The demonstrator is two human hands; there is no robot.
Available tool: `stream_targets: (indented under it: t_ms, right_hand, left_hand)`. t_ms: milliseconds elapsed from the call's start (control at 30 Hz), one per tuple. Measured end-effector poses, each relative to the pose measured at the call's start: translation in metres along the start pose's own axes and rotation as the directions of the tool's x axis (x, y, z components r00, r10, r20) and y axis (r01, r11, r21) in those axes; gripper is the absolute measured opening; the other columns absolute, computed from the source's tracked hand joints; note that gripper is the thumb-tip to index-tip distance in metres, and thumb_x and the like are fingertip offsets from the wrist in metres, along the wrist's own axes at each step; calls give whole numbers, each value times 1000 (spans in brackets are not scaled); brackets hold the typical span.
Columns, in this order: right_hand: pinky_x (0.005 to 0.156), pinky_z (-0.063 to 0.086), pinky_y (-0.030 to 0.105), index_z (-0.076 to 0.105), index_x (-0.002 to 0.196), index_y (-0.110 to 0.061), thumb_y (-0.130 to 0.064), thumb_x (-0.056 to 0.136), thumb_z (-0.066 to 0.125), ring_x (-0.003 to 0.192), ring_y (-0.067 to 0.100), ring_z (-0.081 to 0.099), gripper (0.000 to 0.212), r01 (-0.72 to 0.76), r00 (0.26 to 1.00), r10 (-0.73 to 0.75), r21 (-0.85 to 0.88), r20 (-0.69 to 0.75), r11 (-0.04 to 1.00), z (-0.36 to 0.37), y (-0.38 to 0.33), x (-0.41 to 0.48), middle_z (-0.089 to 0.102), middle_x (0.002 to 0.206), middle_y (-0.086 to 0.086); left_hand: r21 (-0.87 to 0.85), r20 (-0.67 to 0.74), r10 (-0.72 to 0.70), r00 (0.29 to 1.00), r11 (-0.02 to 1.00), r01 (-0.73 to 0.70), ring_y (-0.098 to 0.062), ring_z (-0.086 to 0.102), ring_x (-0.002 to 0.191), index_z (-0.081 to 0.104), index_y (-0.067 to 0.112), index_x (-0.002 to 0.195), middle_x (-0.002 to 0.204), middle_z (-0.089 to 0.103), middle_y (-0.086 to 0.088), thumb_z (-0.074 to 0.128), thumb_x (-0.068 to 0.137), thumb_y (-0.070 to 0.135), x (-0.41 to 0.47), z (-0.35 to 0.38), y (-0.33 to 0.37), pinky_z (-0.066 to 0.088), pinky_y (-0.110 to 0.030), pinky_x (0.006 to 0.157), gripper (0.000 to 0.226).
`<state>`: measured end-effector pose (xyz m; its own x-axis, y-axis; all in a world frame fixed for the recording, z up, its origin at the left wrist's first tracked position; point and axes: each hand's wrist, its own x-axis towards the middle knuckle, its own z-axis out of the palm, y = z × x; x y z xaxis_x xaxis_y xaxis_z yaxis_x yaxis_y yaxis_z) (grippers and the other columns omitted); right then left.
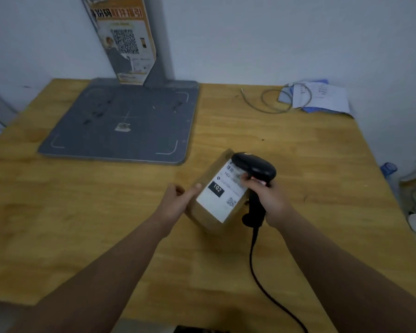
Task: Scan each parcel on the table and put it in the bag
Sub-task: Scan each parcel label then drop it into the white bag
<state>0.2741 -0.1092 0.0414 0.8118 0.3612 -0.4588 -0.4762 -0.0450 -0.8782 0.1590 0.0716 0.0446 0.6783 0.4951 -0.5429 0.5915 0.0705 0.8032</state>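
A small brown cardboard parcel [205, 216] with a white shipping label marked 102 sits tilted over the middle of the wooden table [82, 212]. My left hand [178, 200] grips its left side, thumb on the top edge. My right hand [265, 195] holds a black handheld barcode scanner [253, 168] by its handle. The scanner's head is over the label's far end, pointing down at it. The scanner's black cable [262, 284] trails toward the table's front edge. No bag is in view.
A grey scanning pad [120, 121] with a post and an orange QR poster [126, 39] stands at the back left. A grey cable loop [274, 102] and papers [320, 97] lie at the back right. Clutter sits beyond the right edge.
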Motion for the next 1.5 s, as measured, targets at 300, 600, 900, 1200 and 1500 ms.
stream_targets:
  t_ms: [300, 600, 900, 1200, 1500]
  right_hand:
    - [84, 55, 40, 69, 99, -15, -13, 84, 73, 96, 25, 69, 16, 62, 998, -59, -142, 24, 988, -5, 8, -5, 73, 100, 7]
    - [69, 49, 23, 68, 97, -16, -12, 84, 73, 82, 8, 68, 14, 223, 974, -203, -253, 102, 942, -4, -25, -6, 72, 89, -2]
    - [59, 49, 28, 63, 82, -12, -12, 90, 64, 56, 11, 59, 7, 319, 947, -292, -300, 132, 899, 0, -28, -39, 61, 62, 0]
    - [44, 40, 16, 54, 58, -14, -16, 87, 69, 38, 10, 44, 33, 238, 970, -238, -332, 44, 913, 1, -6, -57, 48, 42, -1]
    - [53, 42, 31, 61, 69, 9, -12, 82, 66, 46, 18, 45, 26, 203, 975, -222, -413, 3, 888, 12, -4, -57, 49, 54, 14]
  left_hand:
    - [9, 185, -49, 981, 999, 48, -16, 55, 95, 38, 14, 123, 113, 55, -5, 58, 89, 47, -9, 23, 0, 43, -29, 66, 51]
    - [216, 266, 229, 936, 933, -289, -21, 44, 126, -2, 54, 146, 144, 36, -1, 81, 71, 41, 12, 4, 45, 46, -43, 101, 113]
    - [281, 51, 415, 908, 867, -412, -28, 45, 114, 31, 46, 135, 128, 26, -5, 82, 74, 24, 14, -14, 43, 46, -46, 102, 83]
    - [155, 39, 423, 905, 892, -424, -5, 51, 101, 26, 28, 144, 108, 49, 16, 78, 78, 16, 10, -21, 37, 46, -19, 79, 85]
    - [174, 45, 431, 901, 885, -432, -12, 44, 114, 25, 27, 146, 123, 45, 8, 79, 78, 21, 10, -22, 38, 44, -29, 90, 87]
